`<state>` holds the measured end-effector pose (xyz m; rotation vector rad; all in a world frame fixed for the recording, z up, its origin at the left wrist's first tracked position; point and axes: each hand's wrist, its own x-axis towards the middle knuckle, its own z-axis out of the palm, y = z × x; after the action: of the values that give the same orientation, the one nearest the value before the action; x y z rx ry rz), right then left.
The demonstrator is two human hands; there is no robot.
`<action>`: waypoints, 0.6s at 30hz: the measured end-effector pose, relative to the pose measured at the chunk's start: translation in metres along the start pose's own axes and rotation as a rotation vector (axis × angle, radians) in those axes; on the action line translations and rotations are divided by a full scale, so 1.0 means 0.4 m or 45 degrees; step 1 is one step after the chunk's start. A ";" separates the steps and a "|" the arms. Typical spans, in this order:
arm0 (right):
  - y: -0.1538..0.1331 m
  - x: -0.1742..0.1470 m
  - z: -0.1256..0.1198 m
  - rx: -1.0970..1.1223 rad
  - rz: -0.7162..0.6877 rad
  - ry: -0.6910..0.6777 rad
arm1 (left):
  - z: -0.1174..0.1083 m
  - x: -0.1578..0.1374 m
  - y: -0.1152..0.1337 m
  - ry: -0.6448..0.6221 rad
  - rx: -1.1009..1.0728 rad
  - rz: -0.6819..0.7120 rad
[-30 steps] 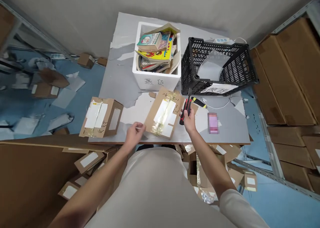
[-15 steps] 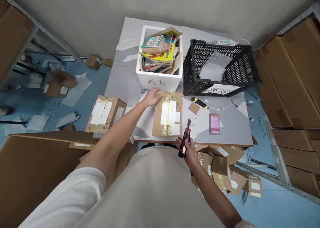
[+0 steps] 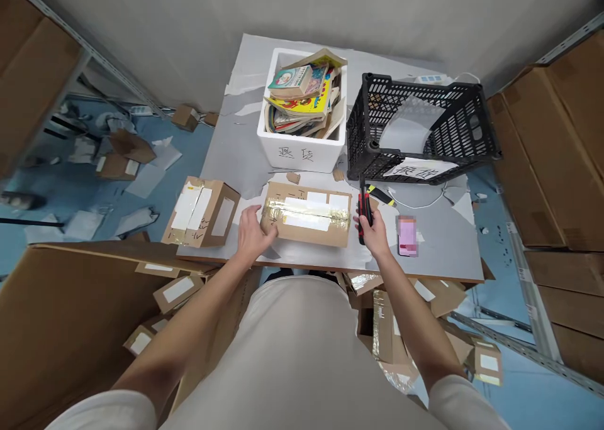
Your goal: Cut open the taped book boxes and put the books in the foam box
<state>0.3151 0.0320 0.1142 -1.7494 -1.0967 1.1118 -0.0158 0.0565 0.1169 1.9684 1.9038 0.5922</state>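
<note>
A taped cardboard box (image 3: 307, 215) with white labels lies crosswise on the table in front of me. My left hand (image 3: 255, 234) grips its left end, thumb on the near corner and fingers bent along the side. At the box's right end, my right hand (image 3: 372, 230) is closed round a black-and-red utility knife (image 3: 363, 213), its blade pointing away from me. The knuckles are close to the box's right edge; whether they touch it I cannot tell. A yellow-and-black cutter (image 3: 381, 195) lies on the table just beyond that hand.
Behind the box stand a white foam box (image 3: 302, 153) full of books and a black plastic crate (image 3: 425, 171). Another labelled carton (image 3: 201, 213) sits at the left. A phone (image 3: 407, 236) lies on the right. Opened cartons (image 3: 391, 336) lie below the table's edge.
The box has turned a quarter, from lengthwise to crosswise. My left hand has moved from its far corner to its left end. My right hand has risen over the table with the utility knife.
</note>
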 end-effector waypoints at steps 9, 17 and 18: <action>0.000 -0.161 -0.073 -0.151 0.188 -0.156 | 0.029 0.079 0.080 -0.425 0.351 0.529; -0.016 -0.156 -0.069 -0.267 0.208 -0.157 | 0.036 0.066 0.086 -0.408 0.350 0.434; -0.021 -0.156 -0.071 -0.309 0.205 -0.180 | 0.038 0.065 0.086 -0.403 0.344 0.434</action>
<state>0.3240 -0.0279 0.1476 -2.0018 -1.2365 1.2594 0.0219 0.0814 0.1230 2.4132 1.5328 0.0916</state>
